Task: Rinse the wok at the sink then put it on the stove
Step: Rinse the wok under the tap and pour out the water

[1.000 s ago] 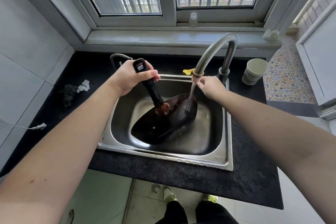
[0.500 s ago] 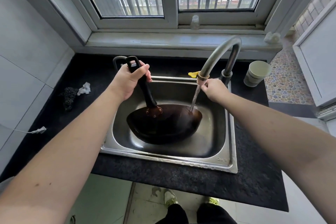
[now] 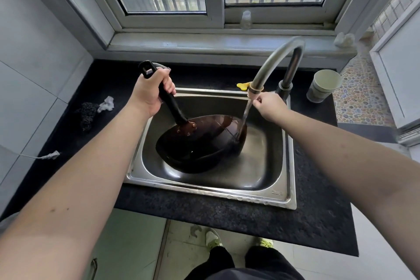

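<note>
Head view: the left hand (image 3: 150, 92) is clamped round the handle of the wok (image 3: 201, 143), which sits tilted in the sink (image 3: 281, 193) under running water. The right hand (image 3: 269, 105) pinches the tap (image 3: 276, 59) spout (near its tip). A cup (image 3: 323, 85) stands on the bench (image 3: 318, 223).

Dark brown wok (image 3: 200, 143), silver sink (image 3: 211, 191), speckled black counter (image 3: 227, 213), yellow clip (image 3: 243, 85), pale green cup (image 3: 323, 85).

Wok (image 3: 200, 143) in sink (image 3: 211, 191), faucet (image 3: 276, 63) at 1 o'clock behind. Cup (image 3: 323, 85) at 2 o'clock on countertop (image 3: 227, 213); steel wool (image 3: 87, 112) at 9 o'clock. Bottle (image 3: 246, 20) at 12 on windowsill.
</note>
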`<action>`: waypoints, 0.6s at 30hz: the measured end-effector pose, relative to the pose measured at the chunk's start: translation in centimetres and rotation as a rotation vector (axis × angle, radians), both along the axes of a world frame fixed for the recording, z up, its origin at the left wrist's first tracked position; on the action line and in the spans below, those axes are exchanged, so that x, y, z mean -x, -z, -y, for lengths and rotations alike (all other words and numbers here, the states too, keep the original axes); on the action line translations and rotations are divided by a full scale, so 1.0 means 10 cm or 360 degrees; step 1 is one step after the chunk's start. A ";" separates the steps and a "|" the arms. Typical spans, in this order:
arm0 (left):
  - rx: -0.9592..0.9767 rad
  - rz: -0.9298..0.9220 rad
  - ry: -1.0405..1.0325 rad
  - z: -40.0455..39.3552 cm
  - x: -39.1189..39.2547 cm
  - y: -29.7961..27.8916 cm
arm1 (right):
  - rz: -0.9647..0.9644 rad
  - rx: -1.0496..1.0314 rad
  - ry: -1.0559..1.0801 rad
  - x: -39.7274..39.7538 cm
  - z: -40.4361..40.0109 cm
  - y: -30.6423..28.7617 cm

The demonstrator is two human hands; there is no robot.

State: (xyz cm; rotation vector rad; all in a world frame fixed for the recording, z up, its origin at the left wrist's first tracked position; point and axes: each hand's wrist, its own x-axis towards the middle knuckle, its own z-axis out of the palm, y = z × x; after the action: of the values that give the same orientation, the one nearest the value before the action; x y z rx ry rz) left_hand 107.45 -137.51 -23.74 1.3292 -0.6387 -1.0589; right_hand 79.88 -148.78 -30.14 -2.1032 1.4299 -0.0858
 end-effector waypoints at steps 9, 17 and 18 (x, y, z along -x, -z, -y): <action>0.0013 -0.0062 -0.0065 -0.12 -0.18 0.06 | -0.0009 0.0001 -0.0018 0.01 0.03 0.02; 0.0017 -0.0061 -0.0036 -0.11 -0.09 0.06 | -0.0020 0.0034 -0.0042 0.00 0.04 0.05; 0.0019 -0.0048 -0.0035 -0.10 -0.06 0.06 | -0.0010 0.0041 -0.0050 0.01 0.04 0.06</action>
State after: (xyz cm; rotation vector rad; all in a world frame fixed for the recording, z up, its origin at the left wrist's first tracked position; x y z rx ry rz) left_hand 108.08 -136.49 -24.30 1.3050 -0.6061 -1.0542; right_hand 79.79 -149.19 -30.75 -2.1482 1.4057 -0.0858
